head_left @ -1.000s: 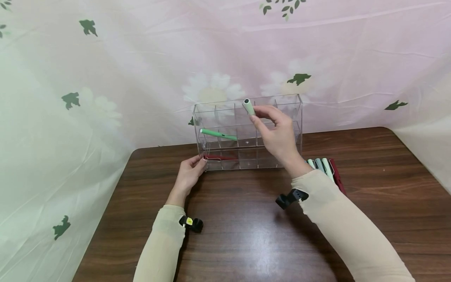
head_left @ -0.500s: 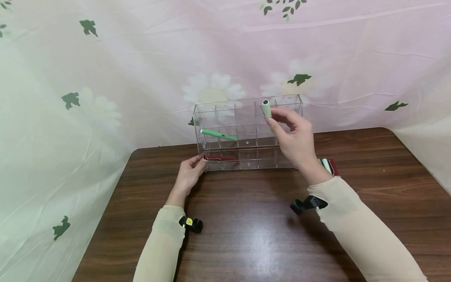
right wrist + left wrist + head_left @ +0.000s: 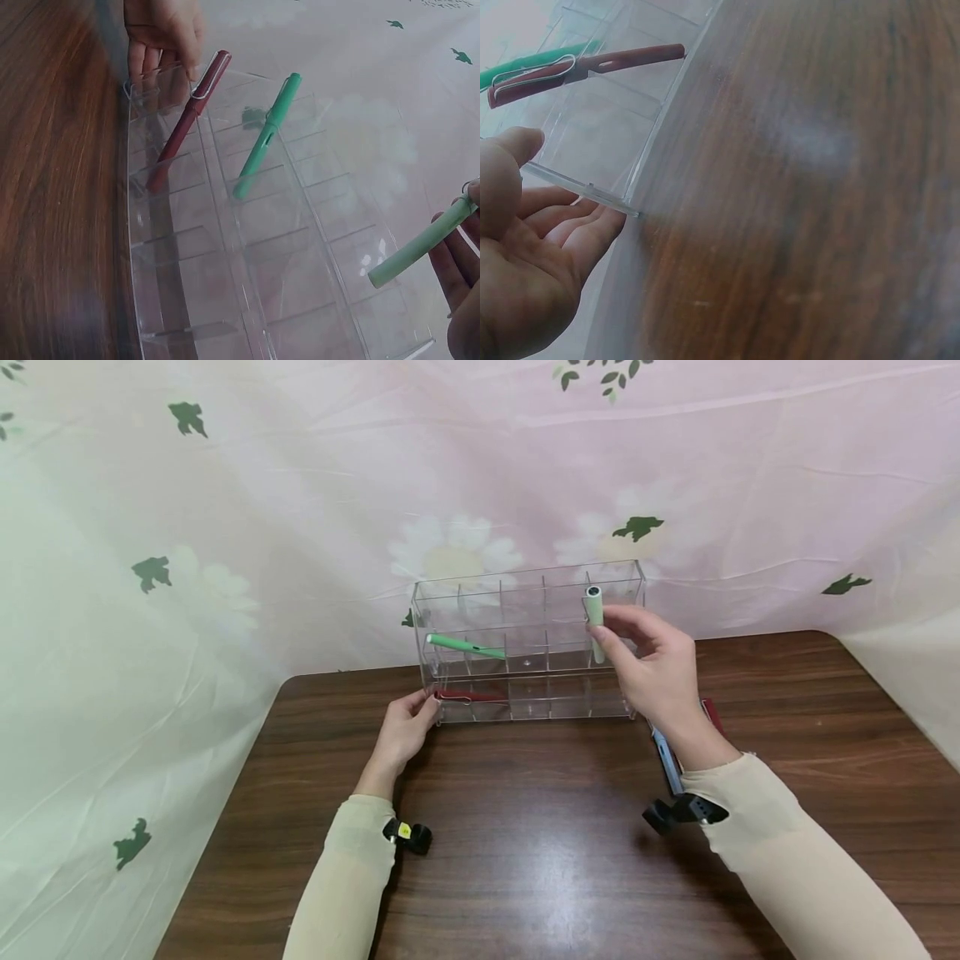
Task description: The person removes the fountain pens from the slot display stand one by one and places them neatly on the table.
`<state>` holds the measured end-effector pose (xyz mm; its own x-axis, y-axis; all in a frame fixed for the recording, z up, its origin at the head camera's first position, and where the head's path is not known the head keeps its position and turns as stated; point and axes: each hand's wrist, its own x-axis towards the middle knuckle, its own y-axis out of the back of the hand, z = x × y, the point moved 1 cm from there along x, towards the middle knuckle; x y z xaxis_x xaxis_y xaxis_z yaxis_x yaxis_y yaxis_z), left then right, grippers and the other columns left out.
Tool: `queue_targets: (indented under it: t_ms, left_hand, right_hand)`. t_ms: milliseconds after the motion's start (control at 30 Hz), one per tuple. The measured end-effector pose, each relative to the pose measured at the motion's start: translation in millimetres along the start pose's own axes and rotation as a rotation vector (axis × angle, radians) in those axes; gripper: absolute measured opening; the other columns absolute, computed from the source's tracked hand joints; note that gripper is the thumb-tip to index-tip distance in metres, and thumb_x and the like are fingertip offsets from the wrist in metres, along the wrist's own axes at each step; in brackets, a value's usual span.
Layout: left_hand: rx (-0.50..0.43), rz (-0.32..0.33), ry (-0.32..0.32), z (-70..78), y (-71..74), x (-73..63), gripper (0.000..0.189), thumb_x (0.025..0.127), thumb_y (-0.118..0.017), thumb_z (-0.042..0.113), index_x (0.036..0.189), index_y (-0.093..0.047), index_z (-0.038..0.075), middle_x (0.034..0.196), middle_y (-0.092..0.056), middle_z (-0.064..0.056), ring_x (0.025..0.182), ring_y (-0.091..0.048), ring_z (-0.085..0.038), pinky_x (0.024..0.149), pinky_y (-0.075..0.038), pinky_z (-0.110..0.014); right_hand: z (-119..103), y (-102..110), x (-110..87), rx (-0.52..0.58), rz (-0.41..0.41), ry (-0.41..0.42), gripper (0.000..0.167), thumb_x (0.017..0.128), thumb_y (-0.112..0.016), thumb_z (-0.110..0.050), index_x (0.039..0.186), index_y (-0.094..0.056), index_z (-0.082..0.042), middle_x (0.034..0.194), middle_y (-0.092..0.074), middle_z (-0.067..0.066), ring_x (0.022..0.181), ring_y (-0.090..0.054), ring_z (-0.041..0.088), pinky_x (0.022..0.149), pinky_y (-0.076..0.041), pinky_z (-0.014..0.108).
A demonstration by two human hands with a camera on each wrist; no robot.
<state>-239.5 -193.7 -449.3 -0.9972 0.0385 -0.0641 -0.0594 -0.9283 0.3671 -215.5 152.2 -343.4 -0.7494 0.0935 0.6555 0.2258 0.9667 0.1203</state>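
A clear acrylic pen organizer with several compartments stands at the back of the table. My left hand grips its left side wall, thumb on one face and fingers on the other. Between thumb and fingers my right hand pinches a pale green pen, held nearly upright in front of the right end of the organizer. A dark red pen leans in the lower front row at the left. Behind it, one row up, slants a brighter green pen.
Beside my right wrist a blue pen lies on the wooden table. The end of another dark red pen shows past my forearm, which hides what lies between. A flowered cloth hangs close behind the organizer.
My right hand has moved right and slightly down with the pale green pen, which now shows more of its length. The blue pen has come into view. The left hand stays put.
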Motion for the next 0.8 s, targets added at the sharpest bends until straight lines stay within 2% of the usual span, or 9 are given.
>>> queue_targets:
  t_ms: [233,533,800]
  left_hand:
    - [0.003,0.004,-0.008,-1.3,-0.7,0.8,0.045,0.115,-0.051,0.019,0.154,-0.056,-0.003,0.146,-0.067,-0.024,0.135,-0.067,-0.035,0.113,-0.059,-0.05]
    - [-0.009,0.009,-0.007,-0.7,-2.5,0.5,0.045,0.115,-0.051,0.018,0.153,-0.056,-0.004,0.146,-0.067,-0.026,0.136,-0.066,-0.036,0.114,-0.058,-0.051]
    - [-0.063,-0.01,0.015,0.1,-1.6,0.2,0.047,0.115,-0.051,0.017,0.157,-0.051,-0.005,0.153,-0.061,-0.025,0.142,-0.061,-0.034,0.119,-0.054,-0.048]
  right_hand:
    - [0,12,-4.4,-0.019,0.023,-0.02,0.022,0.096,-0.075,0.007,0.118,-0.078,0.008,0.102,-0.077,-0.026,0.09,-0.073,-0.001,0.07,-0.057,0.01]
    - [0,22,-11.3,0.001,0.035,-0.077,0.022,0.096,-0.075,0.008,0.117,-0.076,0.012,0.099,-0.078,-0.025,0.085,-0.073,-0.003,0.071,-0.059,0.01]
    - [1,34,-17.7,-0.046,0.009,-0.069,0.02,0.099,-0.074,0.003,0.118,-0.079,0.004,0.101,-0.08,-0.022,0.088,-0.076,0.001,0.071,-0.06,0.01]
